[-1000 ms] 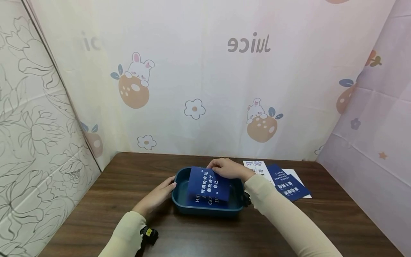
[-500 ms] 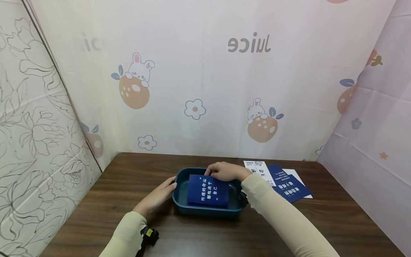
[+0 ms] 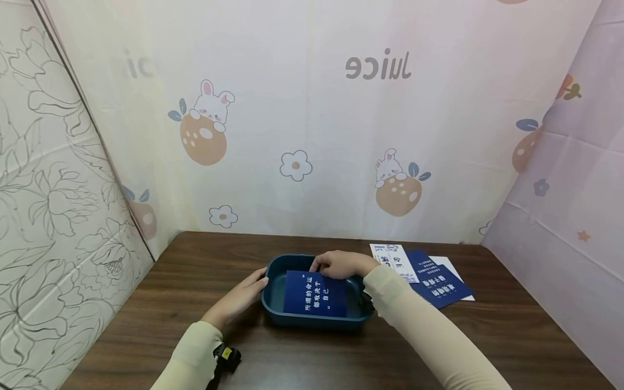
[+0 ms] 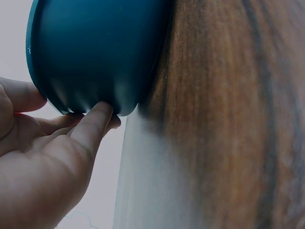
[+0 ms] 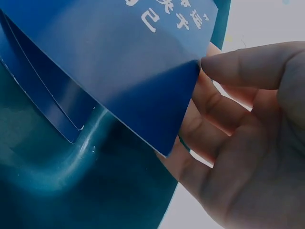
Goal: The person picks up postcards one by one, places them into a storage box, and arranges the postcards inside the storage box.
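A dark teal plastic basin [image 3: 317, 320] stands on the table. At its left end my left hand [image 3: 239, 297] holds the wall, thumb at the rim and fingers against the outside, as the left wrist view shows. Inside the basin, my right hand [image 3: 343, 264] pinches the far edge of a blue card [image 3: 312, 295] with white Chinese characters. The right wrist view shows the thumb on the printed face and fingers behind it. Under that held card, edges of other blue cards [image 5: 45, 102] show low in the basin [image 5: 43, 183].
Right of the basin, a white card [image 3: 392, 257] with purple print lies at the back of the brown wooden table [image 3: 507, 336]. Blue cards [image 3: 441, 284] overlap another white sheet [image 3: 446, 264] beside it. A patterned curtain [image 3: 302, 108] hangs behind the table.
My right hand has lowered the blue card into the basin and toward me, over the lettered card beneath, which is now covered. My left hand has stayed at the basin's left end.
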Tool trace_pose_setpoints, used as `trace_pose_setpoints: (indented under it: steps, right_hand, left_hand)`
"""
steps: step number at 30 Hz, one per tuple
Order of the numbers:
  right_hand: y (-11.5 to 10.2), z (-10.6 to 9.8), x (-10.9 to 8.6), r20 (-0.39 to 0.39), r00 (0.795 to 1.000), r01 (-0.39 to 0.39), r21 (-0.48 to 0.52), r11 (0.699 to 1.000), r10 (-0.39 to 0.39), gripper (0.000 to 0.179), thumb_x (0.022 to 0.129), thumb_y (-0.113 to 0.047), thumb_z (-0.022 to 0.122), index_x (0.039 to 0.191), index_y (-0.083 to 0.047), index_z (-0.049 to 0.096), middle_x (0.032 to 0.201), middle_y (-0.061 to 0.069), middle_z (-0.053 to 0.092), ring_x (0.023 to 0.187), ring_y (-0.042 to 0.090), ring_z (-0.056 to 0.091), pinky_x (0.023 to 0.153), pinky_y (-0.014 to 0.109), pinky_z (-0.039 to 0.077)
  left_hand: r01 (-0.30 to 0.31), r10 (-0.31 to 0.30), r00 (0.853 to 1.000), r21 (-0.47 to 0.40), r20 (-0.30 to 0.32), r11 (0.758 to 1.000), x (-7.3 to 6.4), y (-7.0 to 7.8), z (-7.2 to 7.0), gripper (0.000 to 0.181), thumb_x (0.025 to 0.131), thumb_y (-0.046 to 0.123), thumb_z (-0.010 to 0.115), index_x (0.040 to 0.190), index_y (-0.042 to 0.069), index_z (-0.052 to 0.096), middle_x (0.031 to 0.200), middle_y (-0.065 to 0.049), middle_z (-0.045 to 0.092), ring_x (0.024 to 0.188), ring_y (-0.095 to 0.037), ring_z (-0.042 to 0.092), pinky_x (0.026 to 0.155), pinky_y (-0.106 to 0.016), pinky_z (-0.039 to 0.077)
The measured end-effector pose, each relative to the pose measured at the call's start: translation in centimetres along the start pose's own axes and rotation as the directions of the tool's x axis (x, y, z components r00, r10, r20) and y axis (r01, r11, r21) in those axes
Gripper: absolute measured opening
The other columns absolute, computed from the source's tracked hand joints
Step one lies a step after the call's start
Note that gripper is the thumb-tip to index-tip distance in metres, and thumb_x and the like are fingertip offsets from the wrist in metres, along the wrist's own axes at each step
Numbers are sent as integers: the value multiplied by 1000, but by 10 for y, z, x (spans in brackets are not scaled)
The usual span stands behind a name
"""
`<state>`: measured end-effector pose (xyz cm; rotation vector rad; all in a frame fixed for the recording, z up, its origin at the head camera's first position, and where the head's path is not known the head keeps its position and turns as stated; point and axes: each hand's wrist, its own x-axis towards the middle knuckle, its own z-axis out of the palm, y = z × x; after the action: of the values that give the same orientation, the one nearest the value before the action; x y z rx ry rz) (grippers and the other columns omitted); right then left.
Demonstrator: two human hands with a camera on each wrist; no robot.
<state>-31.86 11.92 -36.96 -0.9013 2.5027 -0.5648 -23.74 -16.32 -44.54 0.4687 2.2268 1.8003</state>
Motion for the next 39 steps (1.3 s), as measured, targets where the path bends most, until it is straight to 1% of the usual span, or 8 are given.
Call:
trace_pose_setpoints:
  steps: [5, 10, 14, 21, 25, 32, 36, 39]
  right_hand:
    - [-2, 1, 1, 20, 1000, -19, -7, 1000, 19, 24, 102, -9, 53, 119, -14, 69, 104, -1, 65, 93, 17, 59, 93, 43, 51]
    - [-3, 3, 0, 77, 995, -65, -34, 997, 67, 30, 103, -18, 55, 131, -13, 65, 122, 2, 64, 108, 20, 59, 102, 48, 47]
    - [-2, 6, 0, 78, 993, -86, -48, 995, 90, 35, 103, -22, 55, 136, -12, 62, 132, 5, 60, 117, 23, 56, 105, 51, 44]
    - [-4, 6, -2, 80, 990, -111, -28, 993, 112, 35, 103, -26, 56, 135, -14, 62, 131, 4, 61, 117, 25, 57, 104, 55, 44]
    - [-5, 5, -3, 93, 989, -117, -23, 993, 119, 35, 103, -28, 57, 136, -15, 62, 130, 3, 61, 117, 25, 57, 104, 55, 44]
    - [-4, -1, -6, 117, 989, -92, -38, 995, 95, 40, 103, -35, 56, 139, -17, 60, 134, 3, 59, 121, 24, 54, 106, 54, 43]
    - [-3, -8, -11, 101, 991, -80, -61, 995, 86, 43, 102, -38, 55, 141, -18, 59, 139, 3, 56, 126, 25, 51, 106, 55, 42]
    - [-1, -13, -16, 77, 993, -85, -53, 995, 89, 44, 102, -38, 55, 140, -18, 59, 140, 5, 56, 126, 28, 51, 105, 58, 42]
  left_hand:
    - [5, -5, 1000, 1, -10, 1000, 1, 0, 1, 53, 112, 21, 34, 158, -1, 20, 161, -25, 21, 147, -38, 24, 116, -54, 26]
    - [19, -19, 1000, 1, -23, 1000, 1, 0, 1, 52, 112, 20, 35, 158, 0, 21, 161, -25, 22, 147, -39, 25, 116, -55, 26]
    - [25, -25, 999, 7, -32, 1000, 0, 0, 2, 52, 112, 21, 35, 157, 0, 22, 161, -25, 22, 146, -39, 26, 115, -56, 28]
    - [33, -33, 998, 2, -57, 999, 3, -3, 3, 51, 111, 21, 36, 157, 1, 25, 160, -23, 26, 145, -37, 29, 115, -55, 28]
    - [25, -25, 999, 4, -44, 1000, 2, -2, 2, 52, 111, 22, 35, 157, 1, 24, 160, -23, 25, 146, -36, 27, 115, -55, 28]
    - [21, -21, 999, 23, -33, 999, 0, 0, 2, 53, 112, 23, 35, 158, 1, 22, 161, -24, 24, 146, -38, 27, 115, -55, 28]
    - [24, -23, 999, 22, -33, 999, 1, 0, 2, 53, 112, 23, 35, 158, 2, 22, 161, -23, 24, 146, -37, 27, 115, -55, 29]
    - [25, -25, 999, 14, -30, 1000, 2, -1, 1, 52, 112, 22, 34, 158, 2, 21, 161, -22, 24, 146, -36, 27, 115, -54, 28]
